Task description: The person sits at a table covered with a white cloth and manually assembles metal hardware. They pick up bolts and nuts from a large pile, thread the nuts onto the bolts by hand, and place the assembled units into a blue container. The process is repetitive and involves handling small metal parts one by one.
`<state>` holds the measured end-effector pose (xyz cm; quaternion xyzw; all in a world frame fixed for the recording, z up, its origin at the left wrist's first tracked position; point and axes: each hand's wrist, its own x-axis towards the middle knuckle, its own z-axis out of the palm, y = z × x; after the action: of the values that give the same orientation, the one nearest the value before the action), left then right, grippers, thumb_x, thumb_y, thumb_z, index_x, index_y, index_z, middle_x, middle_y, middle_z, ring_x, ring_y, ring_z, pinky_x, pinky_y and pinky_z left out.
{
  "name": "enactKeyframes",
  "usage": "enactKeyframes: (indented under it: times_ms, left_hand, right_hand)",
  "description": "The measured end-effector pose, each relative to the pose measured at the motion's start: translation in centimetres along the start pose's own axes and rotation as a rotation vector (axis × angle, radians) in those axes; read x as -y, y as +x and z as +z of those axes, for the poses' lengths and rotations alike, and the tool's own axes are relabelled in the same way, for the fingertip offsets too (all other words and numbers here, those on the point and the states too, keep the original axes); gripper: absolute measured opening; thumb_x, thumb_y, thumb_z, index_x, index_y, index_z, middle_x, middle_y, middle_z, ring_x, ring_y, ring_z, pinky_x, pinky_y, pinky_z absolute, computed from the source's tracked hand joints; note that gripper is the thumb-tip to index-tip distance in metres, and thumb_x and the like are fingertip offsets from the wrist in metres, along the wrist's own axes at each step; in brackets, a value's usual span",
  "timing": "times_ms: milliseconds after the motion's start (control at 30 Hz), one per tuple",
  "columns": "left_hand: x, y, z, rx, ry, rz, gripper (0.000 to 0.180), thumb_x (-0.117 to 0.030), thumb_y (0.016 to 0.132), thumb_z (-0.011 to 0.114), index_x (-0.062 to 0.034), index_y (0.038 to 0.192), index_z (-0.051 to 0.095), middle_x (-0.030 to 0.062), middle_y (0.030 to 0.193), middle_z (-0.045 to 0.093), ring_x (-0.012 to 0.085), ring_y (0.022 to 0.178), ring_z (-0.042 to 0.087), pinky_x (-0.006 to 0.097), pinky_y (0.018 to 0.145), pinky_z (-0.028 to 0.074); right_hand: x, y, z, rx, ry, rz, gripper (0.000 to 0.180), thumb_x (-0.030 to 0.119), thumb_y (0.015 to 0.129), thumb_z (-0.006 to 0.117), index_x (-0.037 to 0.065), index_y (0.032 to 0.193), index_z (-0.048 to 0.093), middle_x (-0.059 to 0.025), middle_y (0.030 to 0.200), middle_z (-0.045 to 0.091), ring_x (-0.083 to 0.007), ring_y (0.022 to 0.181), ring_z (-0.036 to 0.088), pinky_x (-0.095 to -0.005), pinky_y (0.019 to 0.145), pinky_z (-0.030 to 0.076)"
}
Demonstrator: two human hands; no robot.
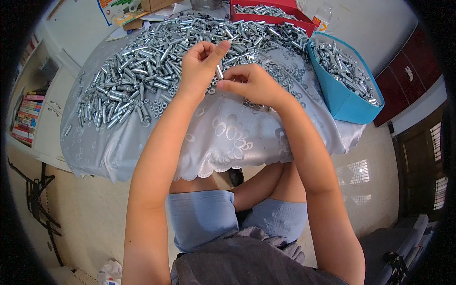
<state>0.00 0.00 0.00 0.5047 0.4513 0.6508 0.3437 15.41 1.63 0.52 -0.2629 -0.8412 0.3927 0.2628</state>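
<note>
My left hand (200,64) and my right hand (249,84) meet above the near middle of the table. Together they hold one small silver metal sleeve (219,72), upright between the fingertips. My left thumb and forefinger pinch its top; my right fingers grip its lower end, where a small ring-shaped washer (212,90) seems to sit. A big heap of the same silver sleeves (142,66) covers the table behind and to the left of my hands. Loose washers (285,76) lie scattered to the right of my hands.
The round table carries a pale grey embroidered cloth (223,137). A blue bin (346,95) with silver parts stands at the right edge, a red tray (270,12) with parts at the back. Books (26,116) fill a shelf at left. A grey chair (394,247) is lower right.
</note>
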Motion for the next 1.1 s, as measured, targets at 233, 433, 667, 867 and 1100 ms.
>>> enactKeyframes:
  times_ms: [233,433,667,867,1100]
  left_hand:
    - [0.2,-0.3,0.1,0.117,0.108,-0.103,0.041,-0.047,0.077,0.061,-0.0092,0.065,0.053,-0.0038,0.055,0.044,0.0054,0.048,0.039,0.020,0.045,0.029]
    - [-0.4,-0.6,0.5,0.221,0.047,-0.209,0.043,-0.046,0.081,0.056,-0.0120,0.057,0.044,-0.0043,0.049,0.037,0.0059,0.044,0.035,0.021,0.043,0.026]
    - [-0.7,0.1,-0.5,-0.089,-0.154,-0.290,0.042,-0.038,0.082,0.057,-0.0163,0.056,0.032,-0.0059,0.050,0.028,0.0057,0.044,0.033,0.021,0.040,0.025]
    - [-0.5,0.6,-0.9,-0.170,-0.179,-0.294,0.040,-0.036,0.081,0.058,-0.0159,0.056,0.033,-0.0055,0.052,0.028,0.0062,0.045,0.033,0.021,0.040,0.028]
    - [-0.5,0.4,-0.8,-0.167,-0.170,-0.276,0.041,-0.038,0.081,0.057,-0.0156,0.057,0.033,-0.0050,0.052,0.029,0.0065,0.045,0.032,0.022,0.040,0.028]
  right_hand:
    - [-1.0,0.7,-0.3,-0.198,0.331,-0.019,0.030,0.025,0.085,0.048,0.001,0.073,0.060,0.0005,0.060,0.052,-0.0070,0.054,0.045,-0.0211,0.051,0.038]
    - [-0.9,0.8,-1.3,-0.315,0.359,0.045,0.032,0.025,0.086,0.048,0.000,0.072,0.061,0.0007,0.061,0.052,-0.0059,0.055,0.045,-0.0204,0.050,0.037]
    - [-2.2,0.6,-1.7,-0.417,-0.170,0.045,0.024,0.026,0.075,0.059,0.003,0.079,0.064,-0.0074,0.061,0.055,-0.0191,0.058,0.054,-0.0304,0.057,0.044]
    - [-3.4,0.2,-2.1,-0.362,-0.417,-0.019,0.018,0.016,0.067,0.063,0.011,0.083,0.068,-0.0129,0.079,0.060,-0.0287,0.078,0.055,-0.0350,0.074,0.044]
    - [-3.7,-0.1,-2.1,-0.329,-0.548,0.079,0.020,0.013,0.063,0.060,0.017,0.079,0.070,-0.0120,0.093,0.060,-0.0325,0.093,0.049,-0.0364,0.085,0.040]
